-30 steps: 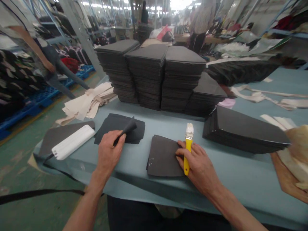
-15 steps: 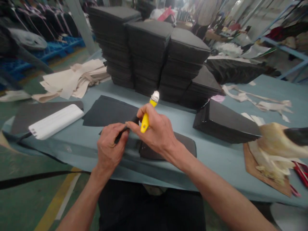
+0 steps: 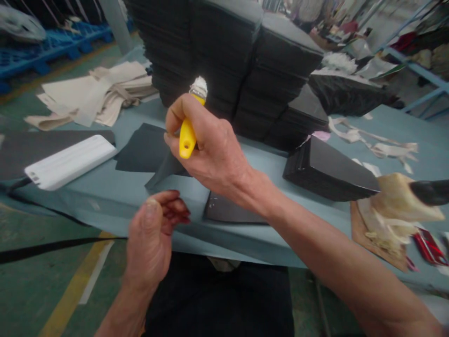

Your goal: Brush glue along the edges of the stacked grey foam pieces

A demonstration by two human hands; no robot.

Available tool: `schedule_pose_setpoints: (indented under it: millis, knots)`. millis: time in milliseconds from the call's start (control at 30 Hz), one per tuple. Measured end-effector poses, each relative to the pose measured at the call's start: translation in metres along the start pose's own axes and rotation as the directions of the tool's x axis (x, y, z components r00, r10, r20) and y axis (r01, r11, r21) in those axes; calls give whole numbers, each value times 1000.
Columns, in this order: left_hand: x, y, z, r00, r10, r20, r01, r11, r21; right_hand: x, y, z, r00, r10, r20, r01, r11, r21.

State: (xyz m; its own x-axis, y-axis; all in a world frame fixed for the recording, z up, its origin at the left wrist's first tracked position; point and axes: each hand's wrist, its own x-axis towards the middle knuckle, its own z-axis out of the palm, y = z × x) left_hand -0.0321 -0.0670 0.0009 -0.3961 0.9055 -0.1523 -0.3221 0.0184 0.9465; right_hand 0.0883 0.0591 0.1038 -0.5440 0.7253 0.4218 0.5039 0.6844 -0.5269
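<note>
My right hand is closed round a brush with a yellow handle and a white, coated head pointing up and away. From the fingertips of the same hand a thin dark sheet appears to hang, its lower corner lifted off the table; the exact grip is hidden. My left hand is over the table's front edge, fingers half curled and apart, with nothing in it. Flat dark sheets lie behind the lifted one. A dark rounded panel lies under my right wrist.
Tall stacks of dark panels stand at the back, with a smaller stack at right. A white power strip and beige fabric scraps are on the left. A stained beige container and a red object sit far right.
My left hand has let go of the dark piece and drawn back toward me. My right hand has moved left and away, carrying the brush and apparently the sheet. The view has tilted down.
</note>
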Motion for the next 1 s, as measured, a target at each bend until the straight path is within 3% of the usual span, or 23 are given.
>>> schedule_pose_setpoints:
  millis: [67,133,200,300,433,600,800,1000]
  knots:
    - [0,0,11,954,-275,120,299,911,-283,-1,-6,-8,1000,6,-25,-6,1000,7]
    - [8,3,20,900,-414,137,427,772,-470,-4,-10,-19,998,-27,-62,29,999,34]
    - [20,8,26,881,-459,111,435,697,-570,-10,-13,-32,992,-59,-109,64,997,47]
    - [38,18,31,883,-466,47,401,701,-589,-23,-16,-53,984,-74,-161,75,997,6]
    - [56,26,34,917,-399,26,350,770,-533,-48,-11,-76,985,46,-168,-65,992,-111]
    - [64,16,32,940,-342,14,330,895,-301,-90,24,-83,974,124,-191,-145,984,-103]
    - [62,0,45,921,-350,171,362,931,-41,-135,62,-77,958,209,-198,-236,964,-124]
    - [66,1,61,938,-178,298,126,975,184,-157,75,-80,946,211,-247,-263,944,-200]
